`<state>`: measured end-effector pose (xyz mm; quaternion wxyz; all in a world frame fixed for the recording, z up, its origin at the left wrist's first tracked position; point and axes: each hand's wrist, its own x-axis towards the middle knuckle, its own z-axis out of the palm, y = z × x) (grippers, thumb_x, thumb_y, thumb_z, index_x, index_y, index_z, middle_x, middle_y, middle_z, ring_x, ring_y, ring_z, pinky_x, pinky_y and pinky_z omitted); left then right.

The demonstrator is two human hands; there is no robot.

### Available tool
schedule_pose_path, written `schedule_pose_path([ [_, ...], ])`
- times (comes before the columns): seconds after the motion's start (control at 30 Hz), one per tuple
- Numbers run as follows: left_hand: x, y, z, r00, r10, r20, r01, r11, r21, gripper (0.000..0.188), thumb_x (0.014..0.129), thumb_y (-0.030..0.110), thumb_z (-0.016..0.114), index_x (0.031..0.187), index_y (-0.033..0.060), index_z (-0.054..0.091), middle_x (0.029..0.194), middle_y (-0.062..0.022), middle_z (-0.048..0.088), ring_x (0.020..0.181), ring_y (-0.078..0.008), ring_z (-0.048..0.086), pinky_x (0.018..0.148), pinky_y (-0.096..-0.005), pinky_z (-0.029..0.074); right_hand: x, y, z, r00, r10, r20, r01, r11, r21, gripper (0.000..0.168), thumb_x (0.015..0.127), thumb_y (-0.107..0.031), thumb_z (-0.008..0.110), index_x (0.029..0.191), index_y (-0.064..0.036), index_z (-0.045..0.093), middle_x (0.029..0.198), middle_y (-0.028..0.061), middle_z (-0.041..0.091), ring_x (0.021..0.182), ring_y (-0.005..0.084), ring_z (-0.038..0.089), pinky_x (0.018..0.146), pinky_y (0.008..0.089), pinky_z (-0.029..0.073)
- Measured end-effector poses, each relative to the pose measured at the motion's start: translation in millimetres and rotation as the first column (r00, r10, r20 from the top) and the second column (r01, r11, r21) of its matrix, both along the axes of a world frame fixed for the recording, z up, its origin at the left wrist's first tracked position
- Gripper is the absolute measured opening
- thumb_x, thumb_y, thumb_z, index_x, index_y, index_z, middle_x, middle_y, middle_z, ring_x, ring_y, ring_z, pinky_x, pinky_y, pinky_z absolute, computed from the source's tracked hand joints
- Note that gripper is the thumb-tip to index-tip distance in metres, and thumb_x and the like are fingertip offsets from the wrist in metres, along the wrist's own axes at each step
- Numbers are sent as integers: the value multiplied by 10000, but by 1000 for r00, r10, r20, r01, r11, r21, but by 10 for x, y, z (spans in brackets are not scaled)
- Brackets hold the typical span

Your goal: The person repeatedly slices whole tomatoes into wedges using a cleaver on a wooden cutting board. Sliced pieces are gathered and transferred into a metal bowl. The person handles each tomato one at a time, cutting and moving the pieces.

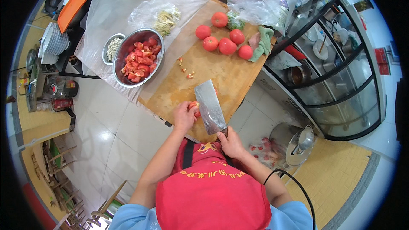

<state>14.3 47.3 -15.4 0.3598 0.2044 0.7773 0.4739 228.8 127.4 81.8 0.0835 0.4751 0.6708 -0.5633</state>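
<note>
My right hand grips the handle of a cleaver, its wide blade over the near part of a wooden cutting board. Left of the blade, my left hand holds cut tomato against the board. A bit of red shows past the blade's right edge. Several small stem scraps lie farther up the board. Whole tomatoes sit at its far right. A steel bowl of tomato pieces stands to the left.
Beside the large bowl is a small metal bowl of chopped pale pieces. Behind lie a plastic bag and pale green strips. A green cloth lies at the board's right edge, near a glass display case. A lidded pot stands on the floor.
</note>
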Motion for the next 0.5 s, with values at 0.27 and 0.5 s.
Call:
schedule_pose_path([
  [0.27, -11, -7, 76, 996, -41, 79, 43, 999, -26, 186, 927, 68, 682, 1083, -22, 637, 1021, -162, 604, 566, -201, 652, 504, -337, 534, -161, 134, -140, 948, -301, -107, 225, 867, -444, 236, 1040, -237, 554, 1039, -19, 464, 639, 42, 523, 406, 112, 469, 374, 305, 368],
  [0.5, -146, 72, 403, 743, -460, -486, 435, 884, -171, 263, 903, 96, 660, 1164, 114, 634, 1142, -103, 601, 956, -330, 660, 783, -439, 554, -60, 90, -187, 959, -254, -126, 183, 894, -408, 249, 1045, -239, 551, 1054, -8, 459, 641, 31, 518, 417, 126, 479, 392, 315, 387],
])
